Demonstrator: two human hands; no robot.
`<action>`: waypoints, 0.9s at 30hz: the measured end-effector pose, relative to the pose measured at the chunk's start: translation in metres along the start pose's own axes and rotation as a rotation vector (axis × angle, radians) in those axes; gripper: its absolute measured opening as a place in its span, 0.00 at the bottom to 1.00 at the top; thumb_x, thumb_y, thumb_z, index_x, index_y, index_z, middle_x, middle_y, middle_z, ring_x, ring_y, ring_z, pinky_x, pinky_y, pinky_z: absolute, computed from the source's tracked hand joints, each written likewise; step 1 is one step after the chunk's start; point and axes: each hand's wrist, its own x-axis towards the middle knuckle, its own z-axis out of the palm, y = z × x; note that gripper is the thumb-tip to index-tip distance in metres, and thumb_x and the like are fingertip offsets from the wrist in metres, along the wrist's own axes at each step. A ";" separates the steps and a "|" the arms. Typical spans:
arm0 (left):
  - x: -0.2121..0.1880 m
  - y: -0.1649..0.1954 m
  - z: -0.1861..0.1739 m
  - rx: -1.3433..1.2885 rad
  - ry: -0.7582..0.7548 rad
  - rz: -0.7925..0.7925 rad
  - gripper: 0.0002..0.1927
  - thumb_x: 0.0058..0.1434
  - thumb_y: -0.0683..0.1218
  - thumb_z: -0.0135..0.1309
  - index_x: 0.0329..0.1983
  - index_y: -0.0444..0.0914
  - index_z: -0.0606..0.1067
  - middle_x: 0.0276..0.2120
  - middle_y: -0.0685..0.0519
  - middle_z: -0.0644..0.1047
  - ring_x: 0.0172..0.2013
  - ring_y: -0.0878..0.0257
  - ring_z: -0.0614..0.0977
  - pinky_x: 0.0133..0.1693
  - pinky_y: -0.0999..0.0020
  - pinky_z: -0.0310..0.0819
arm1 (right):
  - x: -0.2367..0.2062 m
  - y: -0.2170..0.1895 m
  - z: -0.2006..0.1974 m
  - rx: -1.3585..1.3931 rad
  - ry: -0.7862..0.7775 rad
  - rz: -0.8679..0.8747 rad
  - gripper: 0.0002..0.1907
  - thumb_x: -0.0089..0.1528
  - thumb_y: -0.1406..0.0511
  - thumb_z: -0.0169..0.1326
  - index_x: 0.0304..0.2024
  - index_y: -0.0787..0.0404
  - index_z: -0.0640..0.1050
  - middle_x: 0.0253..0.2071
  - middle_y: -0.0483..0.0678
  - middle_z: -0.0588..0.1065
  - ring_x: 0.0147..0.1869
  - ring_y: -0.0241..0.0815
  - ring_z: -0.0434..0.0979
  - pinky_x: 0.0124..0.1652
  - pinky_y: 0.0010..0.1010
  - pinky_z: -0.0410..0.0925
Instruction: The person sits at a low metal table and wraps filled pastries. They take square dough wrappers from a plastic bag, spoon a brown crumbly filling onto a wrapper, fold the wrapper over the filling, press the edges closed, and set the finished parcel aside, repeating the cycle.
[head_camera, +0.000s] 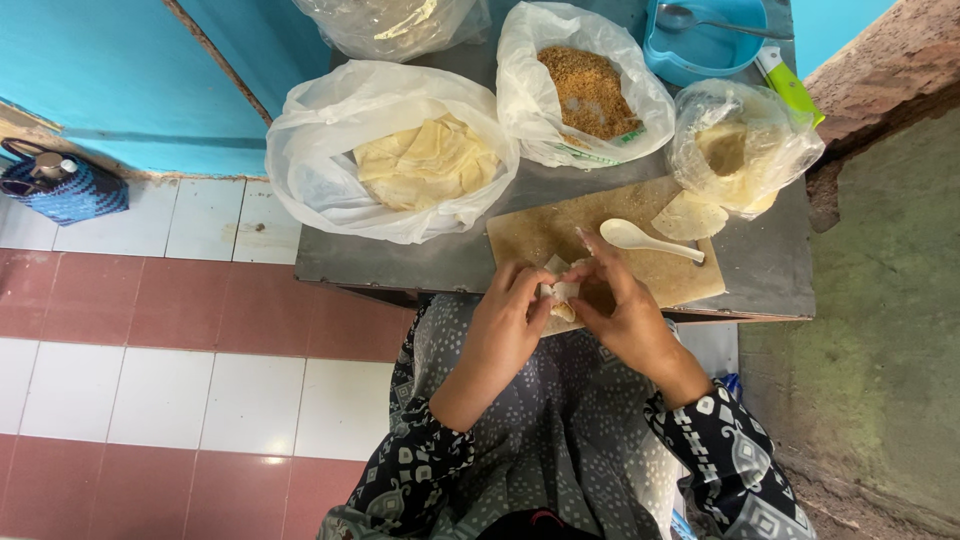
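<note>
Both hands meet at the near edge of the desk (440, 262), just above the lap: the left hand (503, 320) and right hand (625, 312) pinch a small pale dough parcel (562, 294) between thumbs and fingertips. It looks light, soft and easily torn, best held by its folded rim with gentle pressure. The wooden board (560, 232) lies just behind it, the white spoon (645, 238) on top; bags crowd the far side, so free room is mostly over the lap
</note>
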 end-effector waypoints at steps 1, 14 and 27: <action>0.001 -0.001 0.000 0.002 -0.004 0.005 0.13 0.62 0.38 0.60 0.48 0.36 0.72 0.47 0.47 0.73 0.35 0.55 0.84 0.35 0.63 0.79 | -0.001 0.003 -0.001 0.025 -0.007 -0.011 0.46 0.58 0.79 0.59 0.75 0.56 0.57 0.50 0.44 0.74 0.50 0.34 0.77 0.48 0.25 0.73; 0.003 -0.008 -0.004 0.149 -0.081 0.182 0.06 0.61 0.39 0.60 0.41 0.36 0.79 0.44 0.49 0.75 0.44 0.51 0.81 0.44 0.60 0.77 | -0.005 -0.013 -0.018 -0.279 -0.067 -0.391 0.38 0.57 0.75 0.62 0.69 0.57 0.66 0.47 0.48 0.78 0.52 0.45 0.80 0.52 0.37 0.72; -0.004 -0.009 -0.005 0.234 -0.102 0.300 0.11 0.64 0.45 0.60 0.46 0.34 0.77 0.45 0.48 0.74 0.45 0.50 0.80 0.46 0.58 0.76 | -0.009 0.002 0.013 -0.117 0.263 -0.031 0.37 0.60 0.72 0.61 0.69 0.64 0.61 0.39 0.46 0.79 0.41 0.41 0.83 0.42 0.31 0.76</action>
